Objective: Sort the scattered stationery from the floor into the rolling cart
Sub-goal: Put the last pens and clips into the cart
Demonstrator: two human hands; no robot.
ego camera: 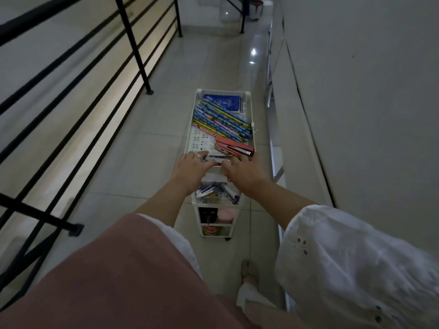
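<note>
Both hands, left (190,168) and right (244,170), are lying flat with fingers spread on the cart's (193,129) top tray beside a stapler (234,148), gripping nothing I can see.

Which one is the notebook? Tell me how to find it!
Find the tall white rolling cart standing on the tiled floor between the black railing and the wall. Look in its top tray, at the end farthest from the person's hands. The notebook is the flat blue rectangle with a spiral edge, partly under the long patterned pencils, unlike the red stapler nearby.
</note>
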